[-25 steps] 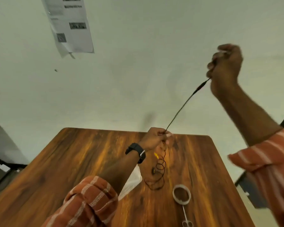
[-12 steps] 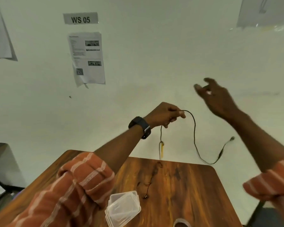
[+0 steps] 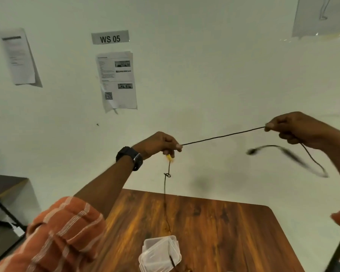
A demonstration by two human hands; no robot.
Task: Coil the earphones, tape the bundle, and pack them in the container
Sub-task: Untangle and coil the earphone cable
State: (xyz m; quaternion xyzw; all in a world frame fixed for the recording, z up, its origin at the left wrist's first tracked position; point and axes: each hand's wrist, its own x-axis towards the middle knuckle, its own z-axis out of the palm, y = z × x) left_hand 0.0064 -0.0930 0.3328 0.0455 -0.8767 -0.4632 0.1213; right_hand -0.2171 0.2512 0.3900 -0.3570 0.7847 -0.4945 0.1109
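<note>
I have the earphones (image 3: 223, 136) raised in front of the wall, a stretch of the black cord pulled nearly straight between my two hands, which are well apart. My left hand (image 3: 159, 142) pinches the cord at its fingertips, with a small yellow piece just under the fingers; from there the cord hangs down, with a little knot in it, toward the wooden table (image 3: 224, 228). My right hand (image 3: 294, 128) pinches the other end of the taut stretch between thumb and finger, the rest of its fingers curled, and below it the loose tail loops down and back up to the plug end (that part is blurred, so I cannot make out details). The clear plastic container (image 3: 159, 254) sits on the table near its front edge, and a dark bit of the cord lies across it. A black watch (image 3: 130, 157) is on my left wrist, and an orange striped sleeve (image 3: 63, 234) covers that arm. On the wall hang a "WS 05" sign (image 3: 110, 37) and printed sheets (image 3: 117, 81).
</note>
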